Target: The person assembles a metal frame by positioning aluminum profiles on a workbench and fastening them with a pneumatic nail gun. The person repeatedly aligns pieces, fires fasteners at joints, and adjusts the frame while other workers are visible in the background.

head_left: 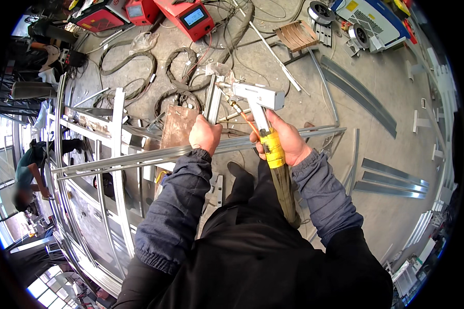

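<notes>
My right hand (286, 138) is wrapped round the handle of a welding gun (265, 96) with a white and silver body. Yellow tape (272, 148) binds the lower handle, where a thick dark sleeved cable (286, 198) hangs down past my leg. The gun's nozzle points left. My left hand (205, 135) is closed on the near end of a short metal profile (211, 105), whose far end reaches close to the nozzle; I cannot tell whether they touch. Long metal profiles (175, 153) cross beneath both hands. Beside my left hand lies a rusty plate (179, 126).
A metal frame (119, 175) stands at left, with another person (33, 170) bending beyond it. Red machines (191, 21), a blue-white machine (368, 23) and wire spools (321, 12) stand far off. Hoses (183, 67) coil on the floor; flat metal strips (392, 180) lie right.
</notes>
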### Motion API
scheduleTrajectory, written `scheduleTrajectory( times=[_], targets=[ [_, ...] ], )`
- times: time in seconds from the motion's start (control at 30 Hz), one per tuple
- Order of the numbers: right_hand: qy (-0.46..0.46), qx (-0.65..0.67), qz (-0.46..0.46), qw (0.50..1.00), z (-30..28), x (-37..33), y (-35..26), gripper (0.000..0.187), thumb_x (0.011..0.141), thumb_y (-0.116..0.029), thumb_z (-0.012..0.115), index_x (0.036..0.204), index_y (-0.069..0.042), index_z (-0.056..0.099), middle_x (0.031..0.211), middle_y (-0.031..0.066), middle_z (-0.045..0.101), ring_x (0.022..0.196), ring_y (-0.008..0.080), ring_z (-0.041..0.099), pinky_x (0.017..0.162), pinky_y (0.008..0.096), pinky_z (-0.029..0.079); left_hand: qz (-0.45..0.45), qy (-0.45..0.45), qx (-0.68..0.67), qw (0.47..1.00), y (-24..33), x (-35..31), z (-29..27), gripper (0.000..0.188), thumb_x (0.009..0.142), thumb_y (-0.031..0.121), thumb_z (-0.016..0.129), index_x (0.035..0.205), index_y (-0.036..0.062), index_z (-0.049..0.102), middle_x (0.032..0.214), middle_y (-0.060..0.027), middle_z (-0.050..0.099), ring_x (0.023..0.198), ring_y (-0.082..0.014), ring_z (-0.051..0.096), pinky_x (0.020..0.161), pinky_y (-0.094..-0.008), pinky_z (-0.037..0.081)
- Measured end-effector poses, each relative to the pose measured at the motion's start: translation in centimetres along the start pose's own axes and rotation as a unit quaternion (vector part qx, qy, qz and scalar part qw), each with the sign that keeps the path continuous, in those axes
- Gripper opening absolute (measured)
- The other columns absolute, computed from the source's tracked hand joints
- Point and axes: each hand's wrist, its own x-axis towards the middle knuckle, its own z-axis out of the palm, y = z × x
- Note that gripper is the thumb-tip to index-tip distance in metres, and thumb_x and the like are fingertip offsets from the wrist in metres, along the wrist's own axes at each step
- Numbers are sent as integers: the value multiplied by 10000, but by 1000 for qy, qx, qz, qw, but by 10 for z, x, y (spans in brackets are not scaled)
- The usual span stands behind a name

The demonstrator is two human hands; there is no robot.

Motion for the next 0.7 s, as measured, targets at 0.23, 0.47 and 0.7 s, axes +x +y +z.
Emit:
scheduleTrajectory(
  times=[0.23,0.47,0.7],
  targets=[
    [-3,-2,-3,1000,0,1,2,625,1096,-654,480,1465,-177,646,968,35,700,699,127,674,618,303,558,1,2,1,1000,-1,0,1,464,823,311,776,1102,-33,638,1060,-303,756,1050,-471,732,946,-515,576],
    [8,-15,-11,1000,1,0,1,595,1100,-636,490,1415,-160,659,957,36,704,700,136,682,609,304,561,-3,-4,2,1000,-1,0,1,462,829,313,780,1105,-30,638,1059,-297,758,1045,-467,736,945,-521,578],
    [15,-8,-8,1000,5,-2,1,569,1100,-627,503,1371,-152,661,942,38,701,678,147,680,592,314,566,5,-2,-6,1000,-2,-1,1,462,828,318,786,1111,-15,635,1051,-284,763,1037,-460,741,942,-519,580]
  ],
)
